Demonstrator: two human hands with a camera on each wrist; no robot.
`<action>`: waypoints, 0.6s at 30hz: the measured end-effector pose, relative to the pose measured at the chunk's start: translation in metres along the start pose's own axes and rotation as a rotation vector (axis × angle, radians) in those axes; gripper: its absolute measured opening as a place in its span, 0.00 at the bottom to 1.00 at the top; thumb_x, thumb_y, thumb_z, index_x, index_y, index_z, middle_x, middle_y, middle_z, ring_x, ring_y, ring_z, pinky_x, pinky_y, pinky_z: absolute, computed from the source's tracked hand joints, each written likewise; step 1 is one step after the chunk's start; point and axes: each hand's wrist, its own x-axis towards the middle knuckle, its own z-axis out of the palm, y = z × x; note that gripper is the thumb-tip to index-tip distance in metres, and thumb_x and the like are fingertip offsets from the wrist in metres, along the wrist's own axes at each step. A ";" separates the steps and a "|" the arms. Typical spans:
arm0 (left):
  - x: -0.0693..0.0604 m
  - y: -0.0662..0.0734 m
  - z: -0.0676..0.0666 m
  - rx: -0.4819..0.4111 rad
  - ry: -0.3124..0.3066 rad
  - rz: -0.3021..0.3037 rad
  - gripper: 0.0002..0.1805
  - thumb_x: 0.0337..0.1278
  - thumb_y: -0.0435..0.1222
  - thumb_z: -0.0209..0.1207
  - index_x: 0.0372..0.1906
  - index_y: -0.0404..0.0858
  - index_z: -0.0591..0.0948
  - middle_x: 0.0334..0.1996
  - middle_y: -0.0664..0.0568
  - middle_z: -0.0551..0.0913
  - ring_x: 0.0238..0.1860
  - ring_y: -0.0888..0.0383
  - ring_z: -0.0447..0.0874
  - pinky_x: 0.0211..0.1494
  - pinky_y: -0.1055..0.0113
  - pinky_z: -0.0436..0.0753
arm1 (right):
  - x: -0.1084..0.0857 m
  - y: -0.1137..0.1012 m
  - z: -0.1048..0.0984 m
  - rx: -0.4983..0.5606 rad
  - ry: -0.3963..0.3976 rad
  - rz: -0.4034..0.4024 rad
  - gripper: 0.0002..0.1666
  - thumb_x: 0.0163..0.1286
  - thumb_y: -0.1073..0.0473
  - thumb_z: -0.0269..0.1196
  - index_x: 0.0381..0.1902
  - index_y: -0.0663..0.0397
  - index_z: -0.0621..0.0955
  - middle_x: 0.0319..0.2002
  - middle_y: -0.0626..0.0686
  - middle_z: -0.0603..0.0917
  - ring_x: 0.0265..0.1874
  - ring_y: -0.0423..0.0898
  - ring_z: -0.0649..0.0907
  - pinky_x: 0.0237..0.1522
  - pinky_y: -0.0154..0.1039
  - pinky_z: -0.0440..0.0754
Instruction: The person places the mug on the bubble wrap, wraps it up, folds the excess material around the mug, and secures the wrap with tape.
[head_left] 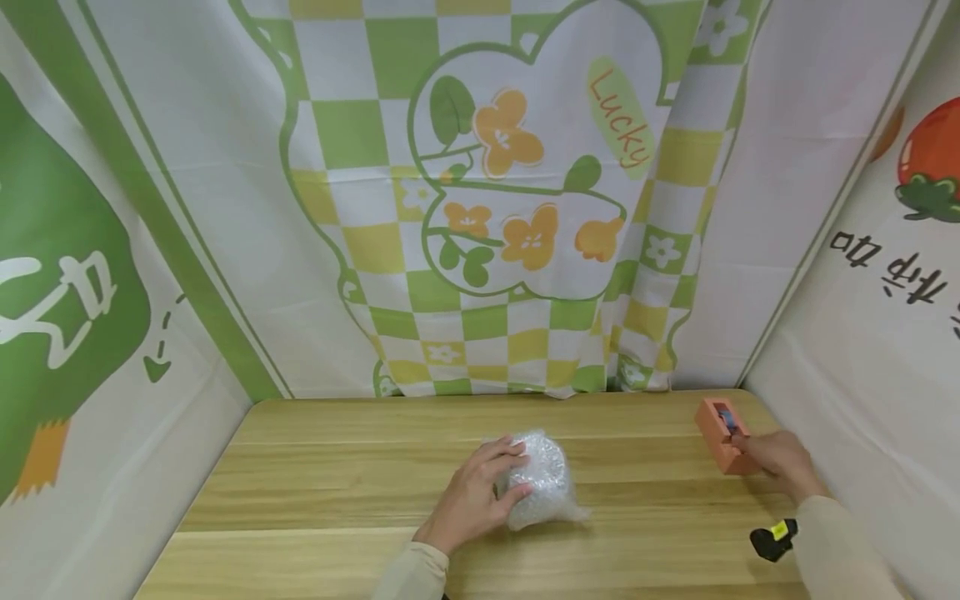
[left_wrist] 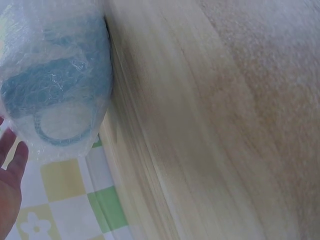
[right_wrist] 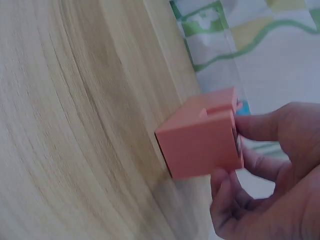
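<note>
A mug in bubble wrap (head_left: 542, 477) stands on the wooden table, near its middle. Through the wrap, the left wrist view shows a blue band and a ring-shaped handle (left_wrist: 62, 141). My left hand (head_left: 480, 492) holds the wrapped mug from the left, thumb toward me and fingers on the far side. At the right, an orange-pink tape dispenser (head_left: 722, 442) sits on the table with a blue roll in it. My right hand (head_left: 780, 458) grips its near end, thumb and forefinger at the top by the cutter. Whether they pinch the tape's end is hidden.
A black object with a yellow label (head_left: 774, 539) lies beside my right sleeve. Behind the wooden table (head_left: 315, 475) hangs a green-and-yellow checked cloth (head_left: 465, 333). Printed white cloth walls (head_left: 847, 367) stand on both sides.
</note>
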 end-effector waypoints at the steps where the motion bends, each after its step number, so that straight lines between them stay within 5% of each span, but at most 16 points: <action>1: 0.000 0.000 0.000 0.000 0.005 0.002 0.19 0.61 0.43 0.69 0.53 0.37 0.86 0.58 0.49 0.83 0.68 0.47 0.74 0.69 0.49 0.73 | 0.000 0.002 -0.001 0.069 -0.021 0.014 0.23 0.68 0.52 0.66 0.41 0.73 0.81 0.25 0.48 0.80 0.22 0.43 0.74 0.23 0.36 0.73; 3: 0.000 -0.001 0.001 0.004 0.019 0.009 0.19 0.60 0.43 0.70 0.53 0.37 0.86 0.58 0.49 0.83 0.67 0.47 0.75 0.69 0.49 0.73 | 0.000 0.004 -0.003 0.184 -0.056 0.038 0.15 0.69 0.56 0.65 0.37 0.67 0.83 0.22 0.44 0.80 0.18 0.38 0.73 0.21 0.34 0.73; 6: 0.000 -0.001 0.001 -0.001 0.035 0.013 0.20 0.58 0.43 0.71 0.52 0.37 0.87 0.57 0.49 0.84 0.67 0.47 0.75 0.69 0.50 0.74 | -0.001 0.005 -0.004 0.214 -0.076 0.032 0.10 0.69 0.58 0.65 0.28 0.56 0.85 0.20 0.41 0.78 0.16 0.36 0.71 0.21 0.33 0.72; 10: 0.000 0.000 0.000 -0.011 0.042 0.009 0.20 0.56 0.42 0.72 0.52 0.37 0.87 0.57 0.49 0.84 0.67 0.47 0.75 0.69 0.50 0.74 | -0.005 -0.002 -0.001 -0.009 0.012 -0.059 0.19 0.67 0.56 0.66 0.16 0.54 0.79 0.15 0.42 0.72 0.16 0.40 0.67 0.20 0.36 0.67; 14: 0.000 0.001 0.000 -0.007 0.046 0.009 0.19 0.56 0.41 0.72 0.51 0.37 0.87 0.57 0.49 0.84 0.66 0.47 0.76 0.68 0.50 0.74 | -0.009 -0.015 0.005 -0.286 0.151 -0.115 0.22 0.64 0.52 0.67 0.17 0.62 0.80 0.17 0.50 0.77 0.19 0.48 0.72 0.19 0.40 0.69; 18: 0.000 0.002 0.000 -0.012 0.046 0.006 0.20 0.57 0.41 0.72 0.52 0.37 0.87 0.57 0.48 0.84 0.66 0.48 0.76 0.69 0.51 0.74 | -0.012 -0.024 0.010 -0.306 0.220 -0.069 0.25 0.65 0.50 0.64 0.28 0.73 0.81 0.23 0.60 0.82 0.24 0.55 0.79 0.20 0.42 0.74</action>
